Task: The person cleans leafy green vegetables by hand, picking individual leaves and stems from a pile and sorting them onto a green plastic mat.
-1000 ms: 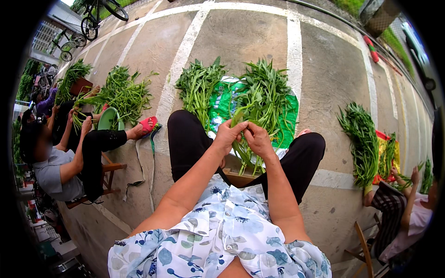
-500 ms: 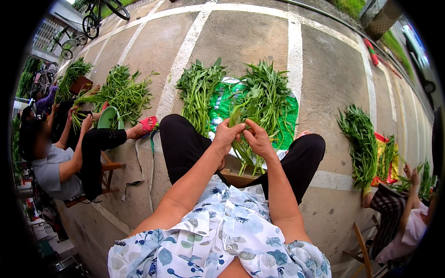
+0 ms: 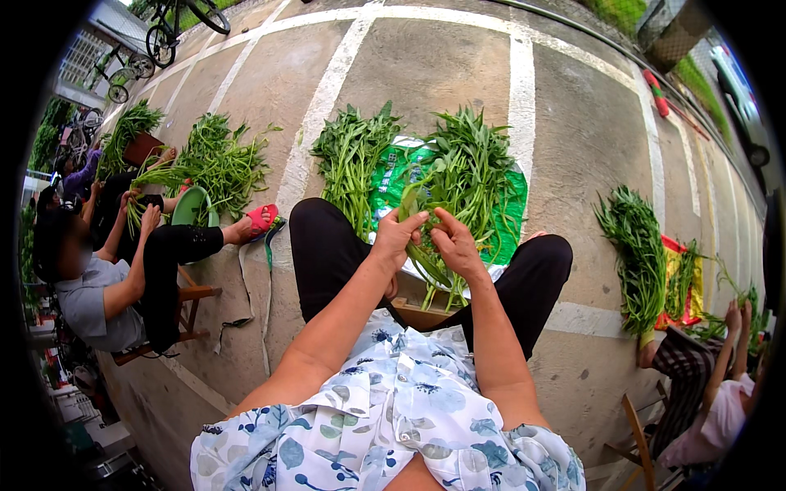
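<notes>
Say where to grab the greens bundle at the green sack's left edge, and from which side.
Left bundle: probably grip the stems just short of the leaves, coming from its left side. The stems gather narrower toward the person, the leaves fan out at the far end; the left knee crowds the near end, the left hand its right side.

- Green sack in the middle — pale printed characters on its left part, small and partly covered by leafy greens, too unclear to read.
- Elsewhere in the scene — no lettering or numbers legible.
</notes>
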